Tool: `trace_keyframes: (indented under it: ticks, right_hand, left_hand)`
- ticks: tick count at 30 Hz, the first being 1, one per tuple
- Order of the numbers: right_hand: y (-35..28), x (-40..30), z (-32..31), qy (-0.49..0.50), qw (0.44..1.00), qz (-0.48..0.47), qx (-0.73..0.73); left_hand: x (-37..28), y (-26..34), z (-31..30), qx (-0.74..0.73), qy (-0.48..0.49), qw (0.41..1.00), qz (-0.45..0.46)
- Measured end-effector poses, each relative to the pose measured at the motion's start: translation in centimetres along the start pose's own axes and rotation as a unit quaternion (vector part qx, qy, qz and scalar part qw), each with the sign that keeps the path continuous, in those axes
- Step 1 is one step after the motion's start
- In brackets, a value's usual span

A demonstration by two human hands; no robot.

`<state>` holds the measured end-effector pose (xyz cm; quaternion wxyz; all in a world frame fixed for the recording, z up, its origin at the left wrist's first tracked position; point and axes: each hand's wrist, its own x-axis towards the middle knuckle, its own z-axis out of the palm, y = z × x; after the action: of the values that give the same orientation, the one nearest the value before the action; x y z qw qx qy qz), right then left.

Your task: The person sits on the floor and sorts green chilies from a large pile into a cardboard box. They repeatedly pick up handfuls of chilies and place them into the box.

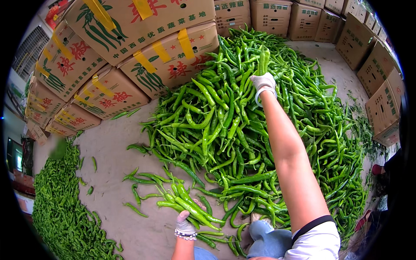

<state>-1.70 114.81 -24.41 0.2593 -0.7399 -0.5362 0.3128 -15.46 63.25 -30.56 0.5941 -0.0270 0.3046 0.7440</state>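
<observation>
My left hand (186, 223), in a pale fingertip-bare glove with beaded bracelets at the wrist, grips a bunch of long green chili peppers (195, 206) low in front of me. My right arm stretches out over a big pile of green chili peppers (224, 120). At its end my right hand (264, 83), gloved and wearing a pale bangle, is closed around one or more green chili peppers (264, 60) pointing away from me; how many is hard to tell. Loose peppers lie on the floor around my left hand.
Taped cardboard cartons (169, 65) printed with peppers are stacked at the left. More cartons (271, 18) line the back and right. A heap of smaller green peppers (61, 201) covers the left floor. Another person's dark-clothed parts (383, 182) show at the right rim.
</observation>
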Motion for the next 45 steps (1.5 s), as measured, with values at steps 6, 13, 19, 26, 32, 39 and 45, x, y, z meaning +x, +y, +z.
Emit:
trace_keyframes:
  ticks: [6,13,19,26,32,39,45]
  right_hand:
    - [-0.7,-0.4,0.6,0.0,0.999,-0.002,-0.043]
    - [4.6,-1.0,-1.0,-0.16,0.947,-0.023,0.279]
    - [11.6,-5.7,-5.9,-0.371,0.768,-0.096,0.513]
    - [12.1,-29.7,-4.9,-0.487,0.776,-0.079,0.393]
    - [10.4,-42.0,-6.6,-0.581,0.685,-0.078,0.432]
    - [1.9,-56.5,-12.5,-0.705,0.561,-0.174,0.397]
    - [-6.0,-71.4,-18.5,-0.692,0.374,-0.475,0.394]
  left_hand:
    - [0.4,0.0,-0.7,-0.006,-0.002,1.0,-0.023]
    - [0.0,0.3,-2.3,0.036,0.065,0.997,-0.028]
    - [0.4,4.8,-4.4,0.107,0.0,0.993,-0.055]
    - [3.4,4.5,7.8,0.218,-0.003,0.975,0.039]
    - [-0.2,5.2,9.4,0.401,0.06,0.908,0.1]
    - [-29.5,15.3,18.3,0.457,0.149,0.839,0.254]
    - [-56.4,16.5,24.5,0.401,0.227,0.777,0.43]
